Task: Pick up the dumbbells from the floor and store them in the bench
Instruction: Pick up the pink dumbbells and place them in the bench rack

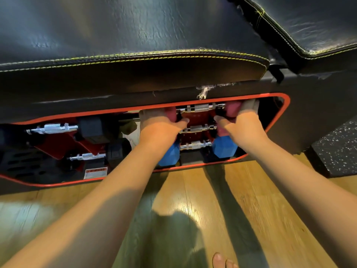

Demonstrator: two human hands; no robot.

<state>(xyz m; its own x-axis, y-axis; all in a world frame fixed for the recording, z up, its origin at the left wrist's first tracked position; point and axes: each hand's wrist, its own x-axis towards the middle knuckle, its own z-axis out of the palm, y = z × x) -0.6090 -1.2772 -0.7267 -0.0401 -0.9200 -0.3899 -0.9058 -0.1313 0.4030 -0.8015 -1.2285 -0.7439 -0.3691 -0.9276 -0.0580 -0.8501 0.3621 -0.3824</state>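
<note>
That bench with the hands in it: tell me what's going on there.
A person is stowing a pink dumbbell in the top slot of the bench, left hand and right hand each gripping one pink end. A blue dumbbell already sits in the lowest slot, and black dumbbells fill the rack further left.

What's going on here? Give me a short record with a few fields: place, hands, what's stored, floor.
place: side opening of a black padded bench, edged in red
left hand: gripping one end of the pink dumbbell on the top rack
right hand: gripping its other end
stored below: another pink-ended pair, then a blue dumbbell
further left: black dumbbells on a red rack
floor: wooden floor, no dumbbells in view
</note>
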